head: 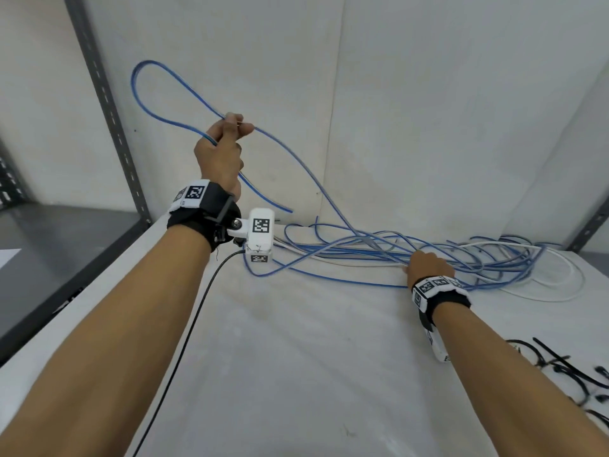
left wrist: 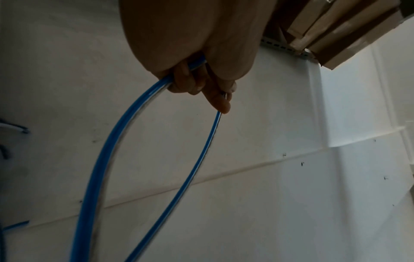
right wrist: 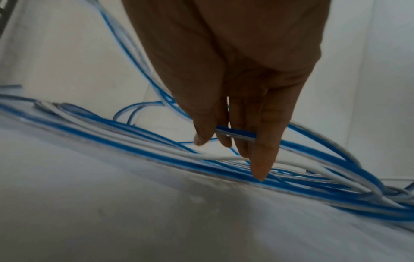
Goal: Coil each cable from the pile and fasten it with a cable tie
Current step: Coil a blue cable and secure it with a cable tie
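My left hand (head: 230,130) is raised in front of the back wall and grips a blue cable (head: 138,94), which stands up as a wide loop to the upper left. In the left wrist view the fingers (left wrist: 201,85) curl round two strands of this blue cable (left wrist: 107,150). From the fist the cable runs down to the tangled pile of blue and white cables (head: 379,249) at the back of the table. My right hand (head: 428,265) is down on the pile. Its thumb and fingers (right wrist: 260,159) hold one strand of blue cable (right wrist: 237,133) just above the pile (right wrist: 156,152).
Black cable ties (head: 560,367) lie at the table's right edge. A white cable (head: 560,291) loops out on the pile's right. The wrist camera's black cord (head: 197,311) hangs under my left arm. A grey shelf (head: 49,258) and a metal upright (head: 108,103) stand to the left.
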Demonstrator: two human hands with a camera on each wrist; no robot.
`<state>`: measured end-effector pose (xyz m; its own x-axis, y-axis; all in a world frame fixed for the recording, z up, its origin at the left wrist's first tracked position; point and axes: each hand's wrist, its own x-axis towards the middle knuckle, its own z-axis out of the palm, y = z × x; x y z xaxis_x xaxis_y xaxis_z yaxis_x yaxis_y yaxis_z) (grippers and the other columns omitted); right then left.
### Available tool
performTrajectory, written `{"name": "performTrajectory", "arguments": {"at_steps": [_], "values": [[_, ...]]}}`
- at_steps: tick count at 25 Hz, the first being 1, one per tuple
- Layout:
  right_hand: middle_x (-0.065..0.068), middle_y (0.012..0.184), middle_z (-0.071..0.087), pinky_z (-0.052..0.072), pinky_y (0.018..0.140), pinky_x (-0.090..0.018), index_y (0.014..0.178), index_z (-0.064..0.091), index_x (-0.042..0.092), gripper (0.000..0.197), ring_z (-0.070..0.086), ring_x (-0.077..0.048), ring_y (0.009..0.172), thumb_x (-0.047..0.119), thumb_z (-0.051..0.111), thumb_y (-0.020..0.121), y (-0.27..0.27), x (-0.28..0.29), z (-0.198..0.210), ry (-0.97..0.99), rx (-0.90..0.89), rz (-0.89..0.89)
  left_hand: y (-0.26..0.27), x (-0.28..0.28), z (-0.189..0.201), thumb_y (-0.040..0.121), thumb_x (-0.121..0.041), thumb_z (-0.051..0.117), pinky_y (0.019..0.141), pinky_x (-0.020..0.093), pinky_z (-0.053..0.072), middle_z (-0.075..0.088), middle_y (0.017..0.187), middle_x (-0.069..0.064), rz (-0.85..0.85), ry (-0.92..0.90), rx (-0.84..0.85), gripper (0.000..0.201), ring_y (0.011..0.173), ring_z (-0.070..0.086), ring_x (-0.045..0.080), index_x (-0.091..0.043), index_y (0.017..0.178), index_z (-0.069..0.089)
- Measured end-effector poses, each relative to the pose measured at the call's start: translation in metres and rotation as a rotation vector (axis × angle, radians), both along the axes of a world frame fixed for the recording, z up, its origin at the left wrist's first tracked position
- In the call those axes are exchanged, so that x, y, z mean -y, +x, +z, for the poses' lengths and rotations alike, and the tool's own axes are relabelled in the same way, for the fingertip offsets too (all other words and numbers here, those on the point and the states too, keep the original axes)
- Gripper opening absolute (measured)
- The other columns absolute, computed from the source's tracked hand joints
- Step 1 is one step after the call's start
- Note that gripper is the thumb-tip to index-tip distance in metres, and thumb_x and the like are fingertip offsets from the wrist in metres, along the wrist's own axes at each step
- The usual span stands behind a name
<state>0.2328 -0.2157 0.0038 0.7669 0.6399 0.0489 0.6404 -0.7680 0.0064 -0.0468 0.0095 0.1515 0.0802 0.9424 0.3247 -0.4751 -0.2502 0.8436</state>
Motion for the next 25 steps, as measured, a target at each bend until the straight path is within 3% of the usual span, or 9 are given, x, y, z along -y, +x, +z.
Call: {"name": "performTrajectory", "arguments": {"at_steps": [4, 6, 9, 12, 14, 16, 20, 23, 25], "values": [[-0.019, 0.126, 0.061, 0.050, 0.086, -0.040, 0.126, 0.055, 0.004, 0.035, 0.062, -0.037, 0.114, 0.023, 0.065, 0.097, -0.021, -0.013, 0.029, 0.026, -0.090, 0.017, 0.005, 0.009, -0.004, 0.105, -0.034, 0.054, 0.046, 0.019, 0.027, 0.076, 0.080, -0.009, -0.045, -0.012, -0.006, 0.022, 0.055, 0.030, 0.009, -0.018, 0.103, 0.070], [-0.015, 0.116, 0.064, 0.050, 0.085, -0.038, 0.118, 0.061, 0.010, 0.039, 0.064, -0.035, 0.108, 0.031, 0.076, 0.089, -0.033, -0.022, 0.052, 0.175, -0.078, 0.040, 0.006, 0.012, 0.001, 0.105, -0.034, 0.055, 0.047, 0.020, 0.026, 0.076, 0.080, -0.009, -0.056, 0.009, -0.018, 0.021, 0.055, 0.029, 0.009, -0.020, 0.100, 0.070], [0.000, 0.084, 0.069, 0.050, 0.077, -0.027, 0.109, 0.065, 0.030, 0.036, 0.066, -0.020, 0.085, 0.035, 0.085, 0.079, -0.059, -0.039, 0.079, 0.379, -0.362, 0.391, 0.009, 0.020, 0.014, 0.104, -0.033, 0.057, 0.047, 0.020, 0.026, 0.077, 0.082, -0.007, -0.098, 0.074, -0.035, 0.019, 0.056, 0.029, 0.010, -0.021, 0.099, 0.071], [0.000, 0.074, 0.071, 0.042, 0.054, -0.012, 0.109, 0.066, 0.032, 0.024, 0.056, -0.003, 0.056, 0.033, 0.078, 0.088, -0.101, -0.050, 0.083, 0.189, -0.705, 0.604, 0.013, 0.031, 0.022, 0.104, -0.033, 0.058, 0.048, 0.020, 0.026, 0.077, 0.084, -0.006, -0.132, 0.097, -0.039, 0.020, 0.057, 0.030, 0.010, -0.019, 0.102, 0.071], [-0.003, 0.077, 0.070, 0.042, 0.058, -0.016, 0.100, 0.073, 0.019, 0.016, 0.058, -0.007, 0.062, 0.033, 0.070, 0.094, -0.111, -0.057, 0.072, 0.142, -0.554, 0.629, 0.010, 0.036, 0.024, 0.103, -0.034, 0.058, 0.050, 0.020, 0.026, 0.077, 0.085, -0.005, -0.158, 0.089, -0.030, 0.020, 0.058, 0.031, 0.009, -0.019, 0.102, 0.071], [-0.006, 0.080, 0.069, 0.047, 0.070, -0.026, 0.093, 0.075, 0.015, 0.017, 0.062, -0.019, 0.075, 0.026, 0.063, 0.098, -0.109, -0.057, 0.064, 0.333, -0.400, 0.558, 0.003, 0.035, 0.024, 0.102, -0.035, 0.060, 0.050, 0.020, 0.026, 0.076, 0.087, -0.004, -0.192, 0.067, -0.044, 0.020, 0.059, 0.031, 0.009, -0.019, 0.101, 0.071], [-0.007, 0.067, 0.055, 0.056, 0.060, -0.033, 0.085, 0.068, 0.010, 0.030, 0.062, -0.021, 0.058, 0.012, 0.046, 0.106, -0.098, -0.054, 0.077, 1.108, -0.852, 0.374, -0.005, 0.029, 0.009, 0.100, -0.049, 0.057, 0.044, 0.019, 0.027, 0.060, 0.076, -0.002, -0.219, -0.072, -0.124, 0.032, 0.049, 0.032, 0.007, -0.018, 0.096, 0.061], [-0.002, 0.062, 0.048, 0.057, 0.055, -0.027, 0.084, 0.064, 0.007, 0.033, 0.057, -0.015, 0.050, 0.017, 0.044, 0.108, -0.095, -0.055, 0.082, 1.252, -1.013, 0.249, -0.004, 0.027, -0.016, 0.107, -0.049, 0.040, 0.042, 0.020, 0.023, 0.040, 0.058, -0.006, -0.276, -0.204, -0.043, 0.045, 0.044, 0.027, 0.007, -0.014, 0.084, 0.056], [-0.003, 0.065, 0.056, 0.053, 0.051, -0.028, 0.089, 0.063, 0.002, 0.028, 0.060, -0.021, 0.055, 0.021, 0.050, 0.106, -0.085, -0.058, 0.073, 1.149, -0.968, 0.113, -0.003, 0.026, -0.035, 0.108, -0.045, 0.040, 0.042, 0.020, 0.022, 0.031, 0.049, -0.009, -0.300, -0.284, -0.003, 0.044, 0.042, 0.025, 0.007, -0.018, 0.073, 0.045]]}}
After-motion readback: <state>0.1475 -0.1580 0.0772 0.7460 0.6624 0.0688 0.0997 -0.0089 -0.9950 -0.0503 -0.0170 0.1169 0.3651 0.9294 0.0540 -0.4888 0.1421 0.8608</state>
